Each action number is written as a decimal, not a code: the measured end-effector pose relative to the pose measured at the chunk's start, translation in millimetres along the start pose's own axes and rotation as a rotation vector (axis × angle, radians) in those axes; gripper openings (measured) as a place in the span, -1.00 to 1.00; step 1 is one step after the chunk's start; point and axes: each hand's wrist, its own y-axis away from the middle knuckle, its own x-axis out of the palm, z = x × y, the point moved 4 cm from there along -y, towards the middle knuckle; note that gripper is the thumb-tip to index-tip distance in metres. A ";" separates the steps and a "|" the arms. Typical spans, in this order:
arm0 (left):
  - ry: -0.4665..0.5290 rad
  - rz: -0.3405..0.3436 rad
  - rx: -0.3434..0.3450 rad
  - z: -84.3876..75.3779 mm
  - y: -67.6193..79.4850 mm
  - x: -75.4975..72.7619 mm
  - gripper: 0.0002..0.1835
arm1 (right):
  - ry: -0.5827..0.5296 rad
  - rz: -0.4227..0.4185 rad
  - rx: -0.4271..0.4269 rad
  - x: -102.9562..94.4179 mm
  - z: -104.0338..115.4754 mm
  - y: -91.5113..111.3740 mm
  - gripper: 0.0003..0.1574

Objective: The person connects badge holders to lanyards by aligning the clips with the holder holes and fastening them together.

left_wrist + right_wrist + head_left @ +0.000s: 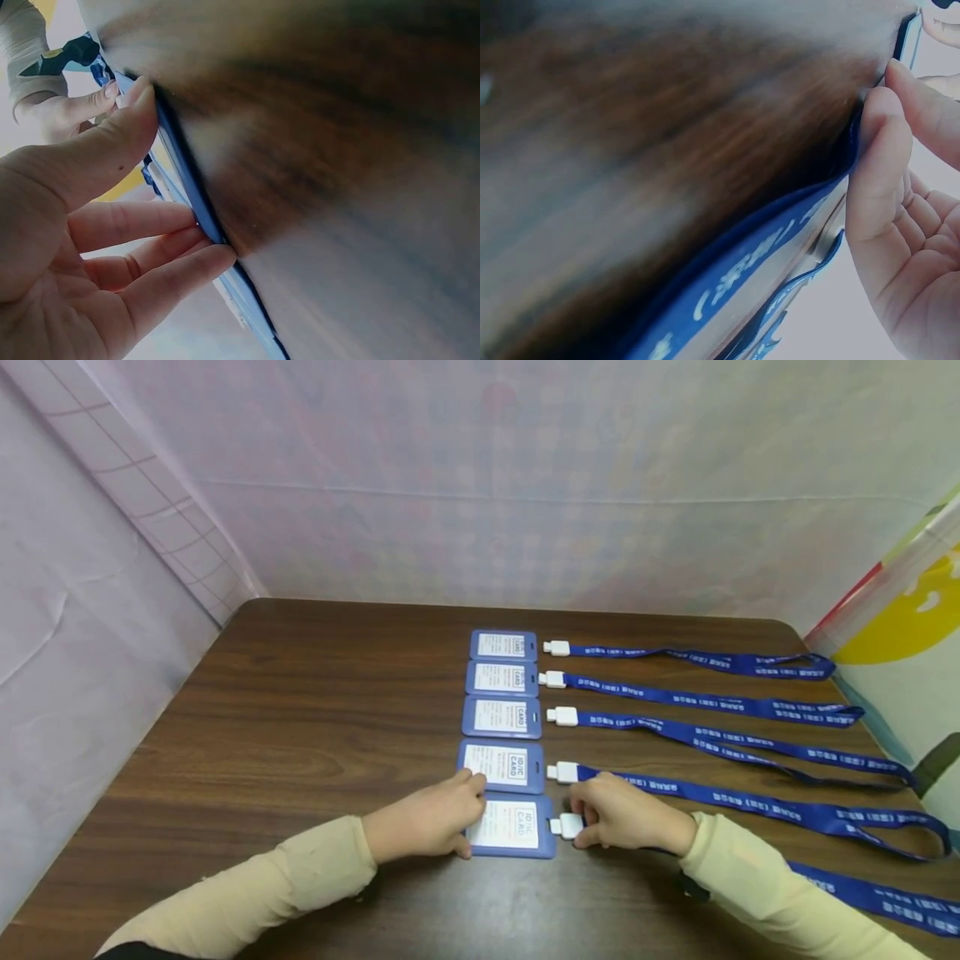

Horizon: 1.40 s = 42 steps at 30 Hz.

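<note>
The nearest blue ID card holder [512, 835] lies on the table, with a white card inside. My left hand [431, 814] holds it at its left end, thumb at the near edge and fingers at the far one. In the left wrist view, the thumb and fingertips meet the edge of the holder [184, 161]. My right hand [618, 814] pinches the white clip [567, 826] of the nearest blue lanyard [877, 893]. The clip's tip points at the holder's slotted end, right at its edge. The right wrist view shows the lanyard strap [742, 262] trailing from my fingers.
Behind this holder, several more blue card holders [501, 717] form a column. Each has a lanyard [712, 699] stretched to the right, its white clip [564, 717] beside the slot. The brown wooden table [300, 710] meets pale cloth [525, 485] at the back.
</note>
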 end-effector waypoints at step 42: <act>-0.020 -0.018 0.011 -2.3 -1.3 -1.7 -0.58 | 0.008 0.007 0.023 -0.6 3.5 -0.9 -0.72</act>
